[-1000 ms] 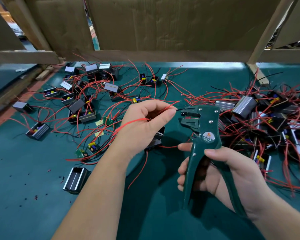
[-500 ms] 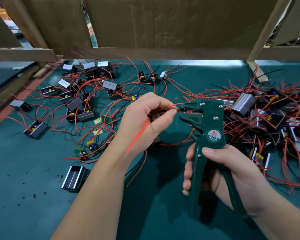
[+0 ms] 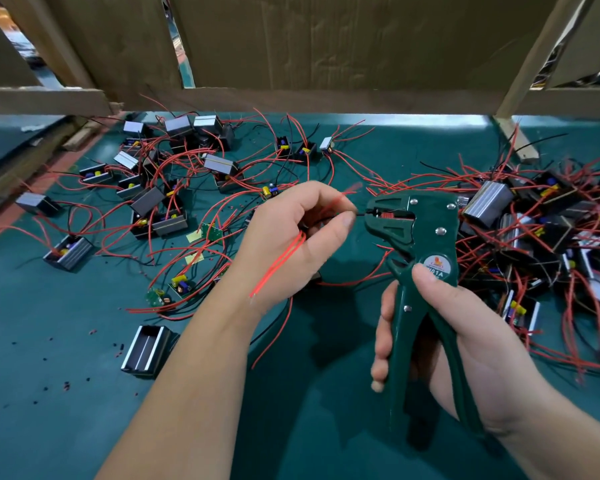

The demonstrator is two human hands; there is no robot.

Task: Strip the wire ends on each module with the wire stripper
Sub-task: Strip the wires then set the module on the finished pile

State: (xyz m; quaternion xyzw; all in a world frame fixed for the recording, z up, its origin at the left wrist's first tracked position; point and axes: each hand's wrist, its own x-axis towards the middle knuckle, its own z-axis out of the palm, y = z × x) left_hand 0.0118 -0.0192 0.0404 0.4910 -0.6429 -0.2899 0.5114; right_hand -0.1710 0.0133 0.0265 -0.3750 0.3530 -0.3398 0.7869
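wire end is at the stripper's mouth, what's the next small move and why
Probably squeeze the handles. The left hand pinches a dark wire whose tip sits in the mouth of the wire stripper, and the right hand holds handles that are spread apart. Closing them should bite the insulation and pull it off.

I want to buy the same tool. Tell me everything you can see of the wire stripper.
The wire stripper is dark green, apparently painted metal, with silver rivets, a round orange-and-white label and two long handles. It stands upright, head pointing left. The right hand grips its handles; the left hand pinches a thin black wire at its mouth.
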